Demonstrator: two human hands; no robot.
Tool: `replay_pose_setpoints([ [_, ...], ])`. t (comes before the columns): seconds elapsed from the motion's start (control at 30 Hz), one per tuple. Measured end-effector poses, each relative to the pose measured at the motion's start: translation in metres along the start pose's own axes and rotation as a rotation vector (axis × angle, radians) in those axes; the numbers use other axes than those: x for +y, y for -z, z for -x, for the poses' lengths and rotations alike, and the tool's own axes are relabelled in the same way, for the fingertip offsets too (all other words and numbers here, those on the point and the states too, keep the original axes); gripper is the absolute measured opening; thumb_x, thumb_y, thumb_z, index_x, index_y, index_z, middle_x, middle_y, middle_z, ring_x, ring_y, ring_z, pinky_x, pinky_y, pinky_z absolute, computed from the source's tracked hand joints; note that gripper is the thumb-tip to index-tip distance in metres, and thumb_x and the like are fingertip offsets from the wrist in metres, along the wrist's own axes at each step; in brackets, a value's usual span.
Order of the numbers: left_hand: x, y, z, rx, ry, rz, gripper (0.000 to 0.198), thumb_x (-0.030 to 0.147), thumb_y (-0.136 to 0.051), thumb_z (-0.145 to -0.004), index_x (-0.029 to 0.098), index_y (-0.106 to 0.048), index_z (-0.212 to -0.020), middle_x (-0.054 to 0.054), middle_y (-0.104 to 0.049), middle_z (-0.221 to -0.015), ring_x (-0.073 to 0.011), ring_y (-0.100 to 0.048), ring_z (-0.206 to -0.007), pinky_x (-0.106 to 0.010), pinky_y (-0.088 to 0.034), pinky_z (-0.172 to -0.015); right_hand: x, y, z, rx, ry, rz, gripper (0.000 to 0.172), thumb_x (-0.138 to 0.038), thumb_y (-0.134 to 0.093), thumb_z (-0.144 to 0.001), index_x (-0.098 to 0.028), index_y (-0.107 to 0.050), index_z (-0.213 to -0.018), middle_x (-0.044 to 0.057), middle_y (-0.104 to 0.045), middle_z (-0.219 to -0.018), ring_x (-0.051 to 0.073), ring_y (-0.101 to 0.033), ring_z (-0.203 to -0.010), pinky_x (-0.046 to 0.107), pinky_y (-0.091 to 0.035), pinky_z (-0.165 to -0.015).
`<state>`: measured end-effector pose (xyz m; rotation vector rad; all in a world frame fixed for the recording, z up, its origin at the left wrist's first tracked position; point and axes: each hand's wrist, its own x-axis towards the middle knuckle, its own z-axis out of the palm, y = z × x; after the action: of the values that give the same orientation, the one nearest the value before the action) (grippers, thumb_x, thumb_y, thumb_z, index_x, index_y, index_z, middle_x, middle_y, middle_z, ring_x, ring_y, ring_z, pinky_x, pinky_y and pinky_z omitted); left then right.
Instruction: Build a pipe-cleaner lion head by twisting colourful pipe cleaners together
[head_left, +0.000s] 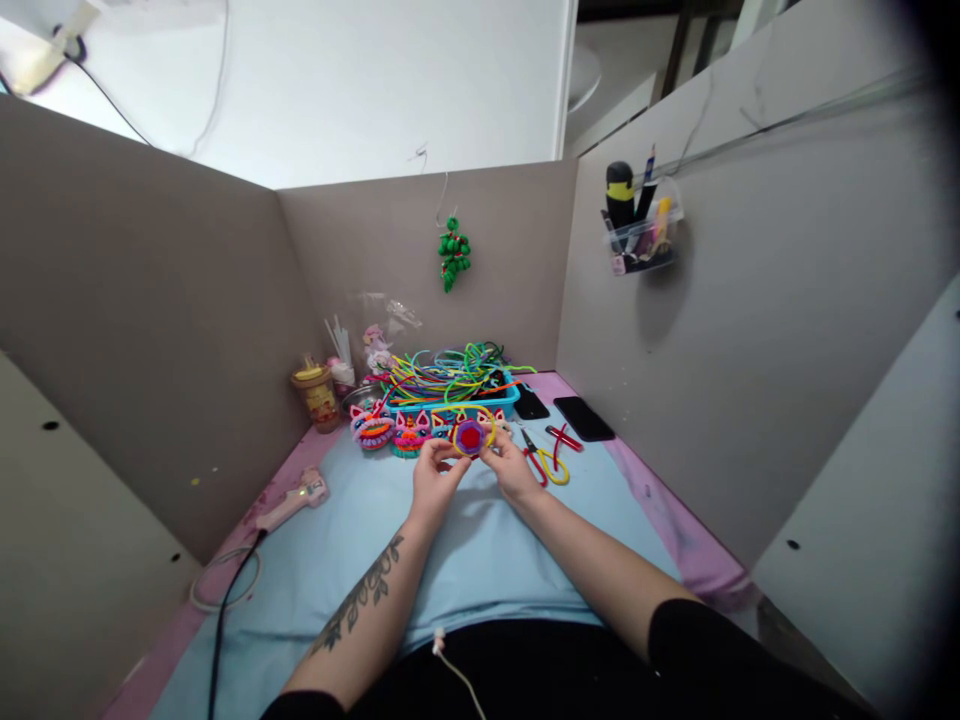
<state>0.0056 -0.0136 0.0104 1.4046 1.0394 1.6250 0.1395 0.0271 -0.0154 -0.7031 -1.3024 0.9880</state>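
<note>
Between both hands, above the cloth, is a round pipe-cleaner piece [470, 437] with a red middle and a purple ring. A yellow pipe cleaner [452, 408] loops around its edge. My left hand [437, 482] pinches its left side with thumb and fingers. On the opposite side, my right hand [511, 467] is closed on the piece and the yellow strand. Just behind stand several colourful pipe-cleaner animal heads, including a pink and orange one [412, 433] and a lilac one [372, 428]. The fingertips behind the piece are partly hidden.
A blue basket [405, 409] of pipe cleaners stands at the back. Scissors [546, 462], a red-handled tool [564, 438] and a black phone [583, 419] lie to the right. At left are a pink glue gun [295, 499] with its cord and a lidded cup [318, 397].
</note>
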Motion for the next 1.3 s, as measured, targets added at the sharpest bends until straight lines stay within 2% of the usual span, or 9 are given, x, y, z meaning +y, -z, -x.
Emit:
replay_pose_setpoints([
  [0.17, 0.003, 0.003, -0.002, 0.060, -0.027, -0.035, 0.038, 0.028, -0.074, -0.061, 0.021, -0.045, -0.084, -0.001, -0.063, -0.071, -0.0170, -0.062, -0.070, -0.023, -0.038, -0.057, -0.005, -0.001, 0.005, -0.069, -0.033, 0.002, 0.033, -0.041, -0.065, -0.070, -0.024, -0.063, -0.099, 0.007, -0.044, -0.127, 0.024, -0.044, -0.119, 0.034, -0.045, -0.088],
  [0.3, 0.000, 0.004, -0.004, 0.035, -0.017, 0.006, 0.039, 0.027, -0.073, -0.061, 0.021, -0.042, -0.084, 0.001, -0.062, -0.070, -0.0142, -0.060, -0.067, -0.022, -0.038, -0.058, -0.010, -0.001, 0.007, -0.051, -0.036, -0.035, 0.026, -0.040, -0.063, -0.071, -0.022, -0.062, -0.089, 0.007, -0.049, -0.120, 0.024, -0.048, -0.113, 0.034, -0.046, -0.085],
  [0.5, -0.013, 0.009, -0.011, -0.013, 0.237, 0.164, 0.050, 0.031, -0.075, -0.057, 0.020, -0.040, -0.090, 0.004, -0.061, -0.065, -0.0104, -0.057, -0.057, -0.021, -0.039, -0.057, -0.013, 0.006, 0.002, 0.031, -0.009, -0.003, 0.020, -0.038, -0.067, -0.066, -0.020, -0.060, -0.070, 0.007, -0.057, -0.107, 0.024, -0.048, -0.109, 0.034, -0.042, -0.085],
  [0.6, -0.016, 0.010, -0.012, 0.001, 0.323, 0.115, 0.050, 0.033, -0.075, -0.056, 0.019, -0.042, -0.091, 0.002, -0.062, -0.067, -0.0103, -0.057, -0.057, -0.018, -0.037, -0.051, -0.013, 0.009, 0.001, -0.005, -0.043, -0.012, 0.018, -0.036, -0.068, -0.066, -0.020, -0.060, -0.071, 0.004, -0.059, -0.088, 0.020, -0.054, -0.091, 0.032, -0.042, -0.079],
  [0.73, -0.015, 0.007, -0.008, 0.066, 0.251, -0.055, 0.047, 0.040, -0.072, -0.061, 0.020, -0.043, -0.091, 0.005, -0.057, -0.058, -0.0107, -0.055, -0.047, -0.018, -0.035, -0.043, -0.007, 0.006, 0.002, -0.046, -0.109, -0.048, 0.018, -0.035, -0.067, -0.067, -0.020, -0.058, -0.072, -0.002, -0.055, -0.069, 0.014, -0.051, -0.065, 0.027, -0.040, -0.064],
  [0.9, -0.012, 0.003, -0.005, 0.047, 0.220, -0.057, 0.048, 0.045, -0.067, -0.066, 0.018, -0.046, -0.100, 0.000, -0.062, -0.062, -0.0136, -0.060, -0.052, -0.018, -0.035, -0.043, 0.003, 0.001, 0.005, -0.066, -0.114, -0.065, 0.019, -0.035, -0.068, -0.066, -0.019, -0.059, -0.073, -0.001, -0.058, -0.072, 0.014, -0.053, -0.068, 0.026, -0.041, -0.067],
  [1.03, -0.011, 0.001, -0.005, 0.006, 0.242, 0.083, 0.057, 0.038, -0.070, -0.064, 0.013, -0.052, -0.112, 0.003, -0.058, -0.056, -0.0074, -0.048, -0.045, -0.018, -0.032, -0.045, 0.005, 0.001, 0.005, -0.081, -0.117, -0.004, 0.020, -0.036, -0.069, -0.066, -0.018, -0.061, -0.069, 0.000, -0.058, -0.071, 0.014, -0.052, -0.069, 0.026, -0.041, -0.067],
  [1.17, -0.012, 0.000, -0.006, -0.060, 0.257, 0.139, 0.053, 0.035, -0.070, -0.064, 0.013, -0.061, -0.111, 0.004, -0.054, -0.054, -0.0058, -0.041, -0.045, -0.019, -0.028, -0.045, 0.005, 0.002, 0.005, -0.064, -0.098, 0.045, 0.021, -0.038, -0.067, -0.068, -0.018, -0.061, -0.067, 0.000, -0.058, -0.071, 0.014, -0.051, -0.068, 0.026, -0.040, -0.065],
  [1.3, -0.014, 0.001, -0.007, -0.043, 0.247, 0.160, 0.052, 0.032, -0.072, -0.062, 0.013, -0.063, -0.110, 0.003, -0.056, -0.057, -0.0049, -0.038, -0.046, -0.019, -0.028, -0.047, 0.005, 0.002, 0.005, -0.011, -0.052, 0.074, 0.022, -0.039, -0.067, -0.068, -0.018, -0.060, -0.069, 0.000, -0.056, -0.071, 0.013, -0.050, -0.067, 0.026, -0.039, -0.064],
])
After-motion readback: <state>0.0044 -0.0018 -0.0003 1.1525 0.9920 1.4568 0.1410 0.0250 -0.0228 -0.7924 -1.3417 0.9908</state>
